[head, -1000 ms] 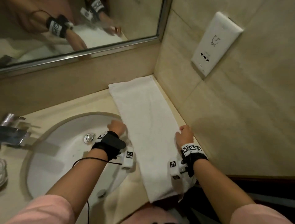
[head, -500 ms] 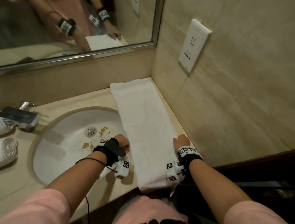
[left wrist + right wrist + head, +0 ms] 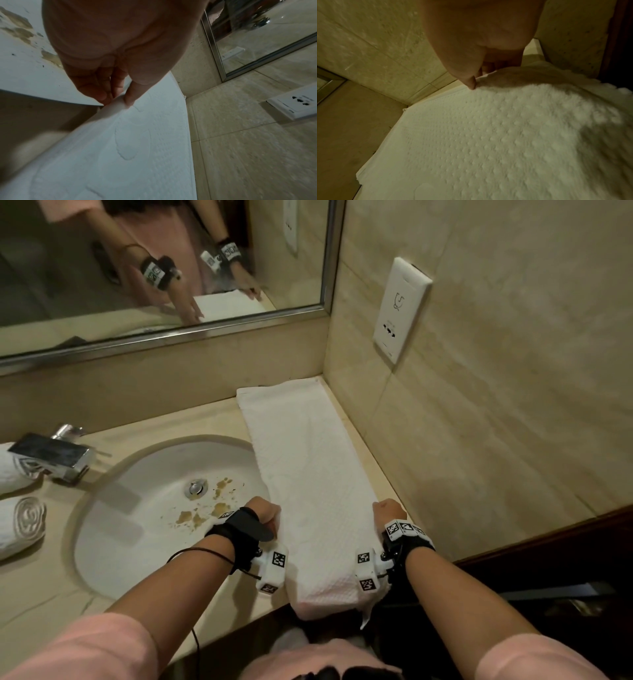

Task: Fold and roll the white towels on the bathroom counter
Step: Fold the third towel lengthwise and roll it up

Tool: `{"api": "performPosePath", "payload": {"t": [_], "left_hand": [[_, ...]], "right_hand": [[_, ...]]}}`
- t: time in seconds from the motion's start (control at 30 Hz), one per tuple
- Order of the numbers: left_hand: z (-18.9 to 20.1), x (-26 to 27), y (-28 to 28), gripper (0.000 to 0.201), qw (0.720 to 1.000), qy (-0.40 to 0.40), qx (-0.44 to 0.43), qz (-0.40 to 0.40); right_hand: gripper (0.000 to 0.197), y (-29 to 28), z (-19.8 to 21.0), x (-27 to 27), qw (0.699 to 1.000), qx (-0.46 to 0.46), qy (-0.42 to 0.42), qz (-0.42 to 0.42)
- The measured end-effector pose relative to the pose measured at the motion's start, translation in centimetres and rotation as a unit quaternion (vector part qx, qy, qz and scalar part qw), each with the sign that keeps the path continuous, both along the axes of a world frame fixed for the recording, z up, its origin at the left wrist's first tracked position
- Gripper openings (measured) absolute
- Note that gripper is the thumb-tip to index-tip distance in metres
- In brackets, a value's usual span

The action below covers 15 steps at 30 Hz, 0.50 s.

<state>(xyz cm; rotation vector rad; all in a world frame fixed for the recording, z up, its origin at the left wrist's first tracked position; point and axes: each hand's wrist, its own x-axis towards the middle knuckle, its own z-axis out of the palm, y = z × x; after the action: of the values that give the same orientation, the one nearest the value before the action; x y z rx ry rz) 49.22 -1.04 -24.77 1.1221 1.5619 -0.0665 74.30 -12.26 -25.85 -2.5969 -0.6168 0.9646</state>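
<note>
A white towel [image 3: 308,484], folded into a long narrow strip, lies on the beige counter [image 3: 41,587] from the back corner to the front edge, where its near end hangs over. My left hand [image 3: 265,513] pinches the strip's left edge beside the sink. In the left wrist view the thumb and fingers of the left hand [image 3: 118,97] curl round the towel's [image 3: 130,148] folded edge. My right hand [image 3: 388,510] grips the right edge near the wall. The right wrist view has the right hand [image 3: 476,79] with thumb on top of the towel [image 3: 488,135], fingers under its edge.
A white sink [image 3: 144,525] with brown stains lies left of the towel, a chrome tap [image 3: 54,457] behind it. Two rolled white towels [image 3: 20,522] sit at the far left. The tiled wall with a socket plate [image 3: 400,309] bounds the right; a mirror [image 3: 161,258] is behind.
Both hands have slid toward me along the towel's edges and now grip it closer to the front edge. The view has shifted, bringing the rolled towels in at the left.
</note>
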Motion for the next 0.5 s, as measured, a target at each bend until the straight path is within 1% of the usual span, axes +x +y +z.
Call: {"api": "performPosePath", "payload": {"t": [0.07,0.13,0.2,0.23,0.33,0.5], "left_hand": [[0.2,0.1,-0.2,0.031,1.0,-0.006,0.0,0.01],[0.1,0.3,-0.3,0.018,1.0,-0.015,0.008,0.016],[0.0,0.5,-0.5,0.033,1.0,-0.011,0.011,0.02],[0.1,0.5,-0.5,0.035,1.0,-0.006,0.009,0.014],[0.2,0.2,-0.7,0.039,1.0,0.016,0.008,-0.006],[0.9,0.2,-1.2,0.045,0.991,0.097,0.042,-0.085]], "right_hand": [[0.026,-0.2,0.0,0.0,1.0,0.0,0.006,-0.008],[0.027,-0.4,0.1,0.0,1.0,0.007,0.005,-0.022],[0.03,-0.4,0.3,-0.1,1.0,-0.001,0.004,-0.029],[0.031,-0.4,0.4,-0.2,1.0,-0.009,0.006,-0.026],[0.035,-0.3,0.8,0.0,1.0,-0.019,0.013,-0.018],[0.036,-0.2,0.7,0.1,0.999,-0.024,0.003,-0.033]]}}
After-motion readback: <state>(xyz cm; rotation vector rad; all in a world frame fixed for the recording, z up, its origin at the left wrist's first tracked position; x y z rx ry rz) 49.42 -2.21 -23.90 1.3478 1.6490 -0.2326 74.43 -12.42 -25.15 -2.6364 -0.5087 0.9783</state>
